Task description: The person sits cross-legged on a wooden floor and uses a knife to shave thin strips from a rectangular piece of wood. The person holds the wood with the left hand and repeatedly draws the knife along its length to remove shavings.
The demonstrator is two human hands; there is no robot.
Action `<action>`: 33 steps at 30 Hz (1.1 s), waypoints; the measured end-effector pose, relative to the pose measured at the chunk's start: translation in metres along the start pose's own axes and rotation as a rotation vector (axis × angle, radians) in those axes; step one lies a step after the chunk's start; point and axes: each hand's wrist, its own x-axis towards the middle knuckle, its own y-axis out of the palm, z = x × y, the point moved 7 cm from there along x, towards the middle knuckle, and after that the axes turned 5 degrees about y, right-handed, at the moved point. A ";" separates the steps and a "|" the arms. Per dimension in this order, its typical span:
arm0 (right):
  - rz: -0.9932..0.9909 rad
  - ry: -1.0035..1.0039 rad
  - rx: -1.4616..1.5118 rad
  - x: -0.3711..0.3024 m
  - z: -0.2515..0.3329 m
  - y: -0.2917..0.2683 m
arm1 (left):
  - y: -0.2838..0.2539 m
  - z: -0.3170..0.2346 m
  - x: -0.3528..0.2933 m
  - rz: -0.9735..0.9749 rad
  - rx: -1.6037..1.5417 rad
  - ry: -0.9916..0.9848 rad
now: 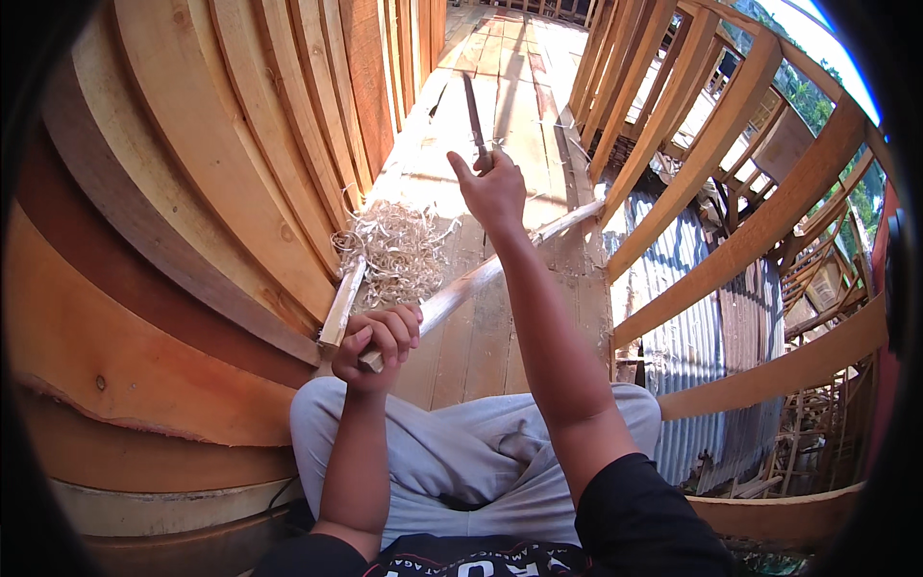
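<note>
A pale, peeled wooden pole (pixel 461 291) slants from my lap up to the railing on the right. My left hand (pixel 377 338) is wrapped round its near end, just above my left knee. Beyond the pole, my right hand (pixel 493 192) grips the handle of a long-bladed knife (pixel 473 111), with the thumb held out to the left. The dark blade points away from me, over the plank floor and apart from the pole.
Curly wood shavings (pixel 396 252) lie heaped beside a short wooden block (pixel 343 301) on the left. Upright boards (pixel 192 144) line the left side. Wooden railing slats (pixel 687 163) stand on the right, above corrugated metal roofing (pixel 678 356). The plank floor (pixel 471 361) runs ahead between them.
</note>
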 end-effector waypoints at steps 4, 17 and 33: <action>0.273 -0.104 -0.347 -0.008 0.019 0.030 | -0.004 -0.002 -0.001 -0.020 0.000 0.000; 0.234 -0.400 -0.447 -0.020 0.050 0.007 | 0.001 -0.004 0.001 0.037 0.000 0.049; 0.143 -0.016 -0.242 -0.069 -0.151 -0.079 | -0.004 -0.005 0.001 -0.055 0.018 0.051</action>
